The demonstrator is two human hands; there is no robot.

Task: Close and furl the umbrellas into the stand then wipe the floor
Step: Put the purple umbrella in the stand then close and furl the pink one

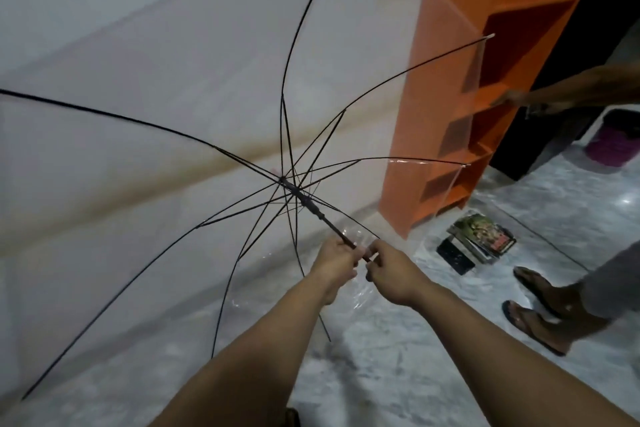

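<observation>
Head view: the open transparent umbrella is held out at ten o'clock, its shaft grasped by the curled fingers of the left hand and right hand, seemingly so the runner can be drawn down.

I see dim, flat indoor light, a small glare spot on the floor at three o'clock, motion blur and bowed wide-angle edges.

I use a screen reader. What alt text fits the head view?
Both hands, left hand and right hand, grip the shaft of an open clear umbrella. Beyond it: an orange shelf, another person's sandalled feet.
</observation>
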